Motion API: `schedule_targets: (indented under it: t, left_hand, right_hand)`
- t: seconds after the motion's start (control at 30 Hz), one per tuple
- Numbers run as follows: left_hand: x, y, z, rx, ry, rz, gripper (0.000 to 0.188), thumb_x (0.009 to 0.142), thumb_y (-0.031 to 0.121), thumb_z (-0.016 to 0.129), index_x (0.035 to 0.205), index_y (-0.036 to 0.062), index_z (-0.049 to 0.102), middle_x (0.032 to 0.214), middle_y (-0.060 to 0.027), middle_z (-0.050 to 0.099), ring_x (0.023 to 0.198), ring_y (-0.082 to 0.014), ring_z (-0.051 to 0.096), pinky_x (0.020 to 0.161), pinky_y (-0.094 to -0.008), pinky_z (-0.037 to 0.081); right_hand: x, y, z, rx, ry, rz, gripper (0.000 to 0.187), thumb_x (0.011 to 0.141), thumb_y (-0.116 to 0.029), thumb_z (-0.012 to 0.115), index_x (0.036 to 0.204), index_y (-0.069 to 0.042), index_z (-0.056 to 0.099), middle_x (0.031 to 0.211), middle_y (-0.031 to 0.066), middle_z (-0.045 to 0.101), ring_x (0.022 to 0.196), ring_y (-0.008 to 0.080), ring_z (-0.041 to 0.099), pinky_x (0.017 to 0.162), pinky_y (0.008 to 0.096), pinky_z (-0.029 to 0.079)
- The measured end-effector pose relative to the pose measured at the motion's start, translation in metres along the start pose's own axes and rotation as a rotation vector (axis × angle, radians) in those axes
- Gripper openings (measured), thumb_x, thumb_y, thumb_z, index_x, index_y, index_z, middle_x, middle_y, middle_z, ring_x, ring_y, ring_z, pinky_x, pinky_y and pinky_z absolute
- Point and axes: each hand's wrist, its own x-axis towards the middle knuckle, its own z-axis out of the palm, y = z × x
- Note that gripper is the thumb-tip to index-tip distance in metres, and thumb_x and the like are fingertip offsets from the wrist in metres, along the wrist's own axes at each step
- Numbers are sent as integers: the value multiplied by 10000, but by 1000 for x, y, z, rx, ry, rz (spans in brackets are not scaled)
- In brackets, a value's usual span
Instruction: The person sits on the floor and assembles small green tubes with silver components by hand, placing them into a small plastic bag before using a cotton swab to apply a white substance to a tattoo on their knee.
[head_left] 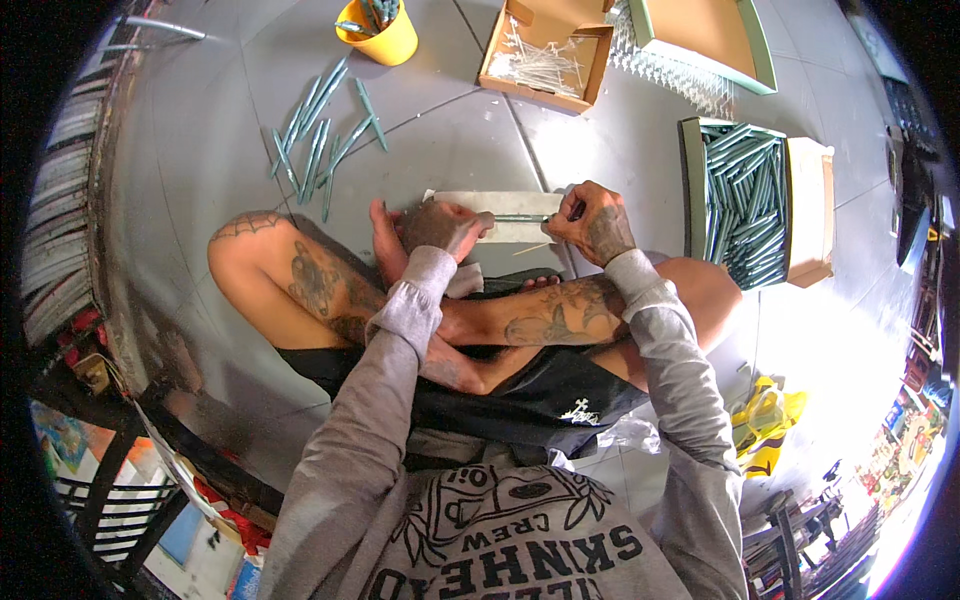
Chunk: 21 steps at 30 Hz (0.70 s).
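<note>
I sit cross-legged over a pale flat strip on the floor. A slim teal pen lies level above it, between my two hands. My left hand is closed, its fingertips at the pen's left end. At the other end my right hand pinches with thumb and fingers. Just below the pen, a thin yellowish stick shows near my right fingers. Several loose teal pens lie scattered on the floor to the far left.
Beyond the loose pens stands a yellow cup holding more pens. A cardboard box of thin white pieces and a green-edged box lid lie farther off. At right is a box full of teal pens. A yellow plastic bag lies beside my right elbow.
</note>
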Motion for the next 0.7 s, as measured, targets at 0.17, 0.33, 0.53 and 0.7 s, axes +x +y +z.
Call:
schedule_targets:
  t: [0.17,0.33,0.53,0.7]
  left_hand:
    - [-19,42,-7,154,-23,-121,340,687,434,730,763,108,787,753,-88,745,721,-256,711,727,-348,558]
    - [16,-14,26,249,27,-12,294,700,390,745,751,103,780,764,-76,752,727,-248,716,742,-341,564]
    - [-10,35,1,348,4,-98,245,695,363,772,745,124,777,782,-82,756,761,-260,729,766,-364,574]
    - [-7,43,0,482,-7,-116,390,731,466,729,872,108,790,939,-132,760,951,-283,723,890,-373,541]
  right_hand:
    - [2,7,0,-10,-31,-39,274,671,-224,837,704,-30,647,667,63,665,622,136,635,635,302,550]
    - [1,-4,-6,-1,-70,35,251,650,-232,797,714,-13,692,774,158,706,689,279,692,707,393,578]
    - [-3,-5,-6,-5,-43,78,277,687,-249,842,753,-37,675,706,60,690,664,149,653,666,318,552]
    - [-6,9,-4,-27,50,56,330,705,-269,849,830,-18,675,741,83,696,675,154,658,673,321,555]
